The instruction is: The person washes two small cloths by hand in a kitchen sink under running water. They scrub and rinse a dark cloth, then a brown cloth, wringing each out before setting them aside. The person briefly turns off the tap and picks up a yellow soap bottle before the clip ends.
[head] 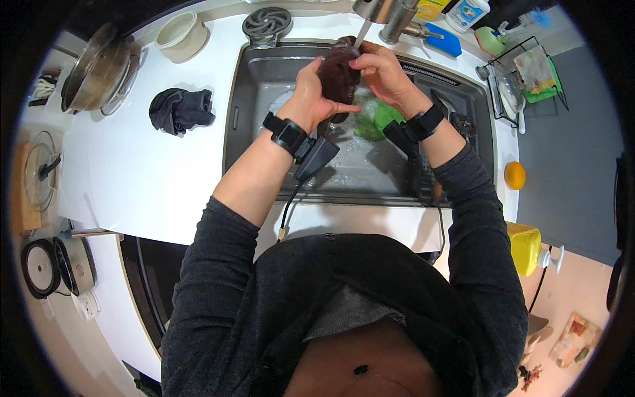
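A wet, dark brown cloth (pixel 340 72) hangs between my hands over the dark sink (pixel 263 74), under water running from the metal faucet (pixel 372 9). My left hand (pixel 317 97) holds its left side, with the thumb and fingers spread around it. At its upper right edge, my right hand (pixel 379 72) pinches it between thumb and fingers. Below the hands a bright green item (pixel 369 119), seemingly a cloth, lies in the sudsy basin. A dark mesh scrubber (pixel 463 124) sits at the basin's right side. Both wrists wear black strapped devices with cables.
A crumpled black cloth (pixel 182 110) and a round cream container (pixel 182 37) stand on the left counter, near stacked pots (pixel 94 74). Along the right are a blue sponge (pixel 443 40), a wire rack (pixel 526 79), an orange fruit (pixel 515 175) and a yellow pump bottle (pixel 525 248).
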The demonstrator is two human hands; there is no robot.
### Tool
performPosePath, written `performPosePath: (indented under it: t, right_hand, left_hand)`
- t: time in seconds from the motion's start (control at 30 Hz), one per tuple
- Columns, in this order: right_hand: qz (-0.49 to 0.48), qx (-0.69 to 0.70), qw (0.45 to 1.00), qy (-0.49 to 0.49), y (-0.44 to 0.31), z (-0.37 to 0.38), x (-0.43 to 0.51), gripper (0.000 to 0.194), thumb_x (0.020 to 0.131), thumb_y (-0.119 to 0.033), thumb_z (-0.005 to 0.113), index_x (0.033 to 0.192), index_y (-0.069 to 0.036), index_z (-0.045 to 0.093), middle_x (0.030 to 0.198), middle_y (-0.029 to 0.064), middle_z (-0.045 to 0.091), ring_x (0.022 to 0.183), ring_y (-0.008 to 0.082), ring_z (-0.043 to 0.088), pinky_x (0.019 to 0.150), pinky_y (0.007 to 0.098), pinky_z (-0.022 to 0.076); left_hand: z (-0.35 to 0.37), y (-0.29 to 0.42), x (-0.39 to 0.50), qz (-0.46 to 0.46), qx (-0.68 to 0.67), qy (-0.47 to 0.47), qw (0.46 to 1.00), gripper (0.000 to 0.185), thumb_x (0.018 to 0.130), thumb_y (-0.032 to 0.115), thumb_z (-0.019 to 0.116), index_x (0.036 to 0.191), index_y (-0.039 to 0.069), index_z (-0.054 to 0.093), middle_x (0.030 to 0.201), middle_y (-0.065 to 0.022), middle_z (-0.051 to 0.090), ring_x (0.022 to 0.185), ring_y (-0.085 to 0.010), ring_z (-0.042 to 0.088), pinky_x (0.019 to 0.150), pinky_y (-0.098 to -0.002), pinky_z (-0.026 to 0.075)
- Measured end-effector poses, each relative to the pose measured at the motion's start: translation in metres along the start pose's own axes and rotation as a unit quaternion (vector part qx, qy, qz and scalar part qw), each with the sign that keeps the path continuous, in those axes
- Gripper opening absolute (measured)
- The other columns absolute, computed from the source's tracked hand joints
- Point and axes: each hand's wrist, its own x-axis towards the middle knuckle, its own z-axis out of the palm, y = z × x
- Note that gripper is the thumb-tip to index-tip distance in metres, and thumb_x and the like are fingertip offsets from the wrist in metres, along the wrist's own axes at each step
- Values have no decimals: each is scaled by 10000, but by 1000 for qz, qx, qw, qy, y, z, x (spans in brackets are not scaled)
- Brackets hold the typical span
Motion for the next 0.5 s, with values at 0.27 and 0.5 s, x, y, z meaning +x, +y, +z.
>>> performPosePath:
  t: [0.27, 0.5]
  right_hand:
    - [66, 200, 976, 56, 1, -11, 5, 212, 818, -107, 510, 979, 28, 538, 1015, 132, 573, 982, 253, 524, 892, 404, 392]
    - [23, -91, 995, 29, 2, -19, -4, 269, 758, 38, 541, 1026, 56, 535, 971, 118, 581, 842, 189, 579, 756, 295, 485]
  left_hand:
    - [0, 15, 11, -66, -54, 96, 992, 658, 898, 444, 373, 1358, 9, 193, 1366, -265, 243, 1296, -386, 203, 1012, -610, 126]
    - [9, 14, 25, 30, 98, 31, 994, 364, 912, 321, 394, 1127, 44, 491, 1123, -135, 529, 1078, -256, 479, 919, -521, 330]
